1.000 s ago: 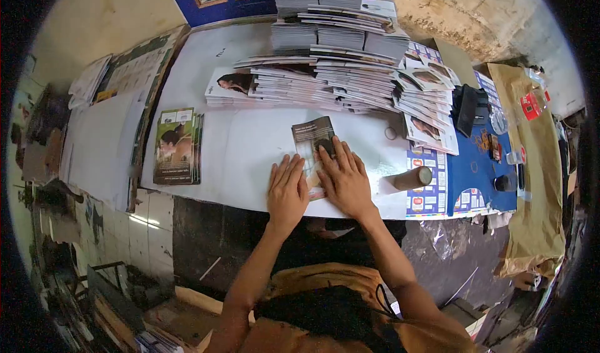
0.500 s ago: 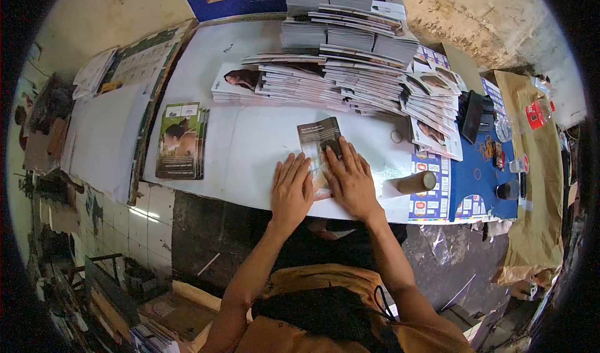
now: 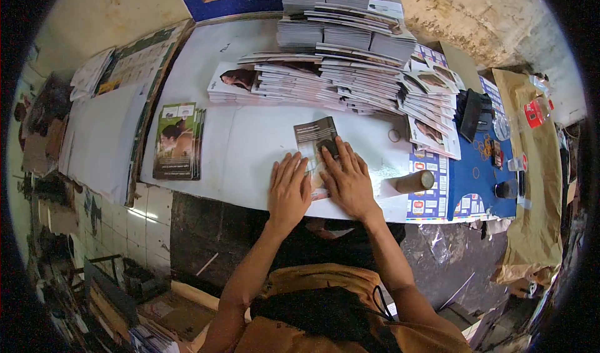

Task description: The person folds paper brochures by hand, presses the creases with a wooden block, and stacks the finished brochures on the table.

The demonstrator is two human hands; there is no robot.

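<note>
A leaflet [image 3: 314,131] with a dark printed top lies on the white tabletop, near its front edge. My right hand [image 3: 348,181] rests flat across its right side, fingers stretched out and covering much of the print. Along the lower left of the leaflet lies my left hand [image 3: 290,187], palm down with its fingers extended. The leaflet's lower part is largely hidden between and under the hands. To the left, a small pile of green and brown leaflets [image 3: 177,141] sits on the table, slightly fanned.
Large stacks of folded leaflets [image 3: 300,81] stand at the back. A brown cylinder [image 3: 415,182] lies on the right, near a rubber band [image 3: 394,135]. Further right are a black bag [image 3: 475,115], loose rubber bands [image 3: 484,146], a dark cup [image 3: 506,189] and a red-labelled bottle [image 3: 537,112].
The whole view has shifted slightly. Both hands stay flat at the leaflet in nearly the same pose, and nothing has been picked up or let go.
</note>
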